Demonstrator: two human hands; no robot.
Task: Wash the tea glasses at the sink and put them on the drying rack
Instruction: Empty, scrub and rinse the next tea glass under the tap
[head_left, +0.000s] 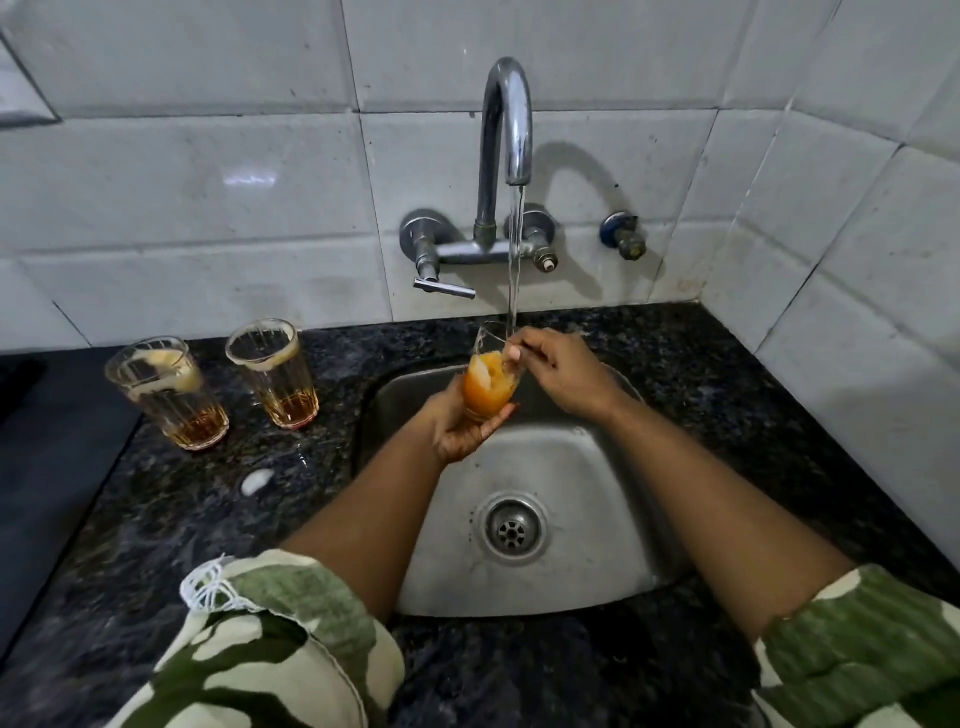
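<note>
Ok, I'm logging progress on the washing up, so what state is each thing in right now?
Tap: running, stream falling onto the held glass.
Held glass: tilted over the sink, orange liquid inside.
Left hand: grips the held glass from below.
Right hand: fingers pinch the rim.
Far-left glass: upright on the counter, tea dregs, unwashed.
Second glass: upright on the counter, tea dregs, unwashed.
Sink: drain open, no standing water.

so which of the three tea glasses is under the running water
The glass in the hands, tilted over the sink, gripped by the left hand and right hand. The two other glasses stand upright on the counter.
</note>
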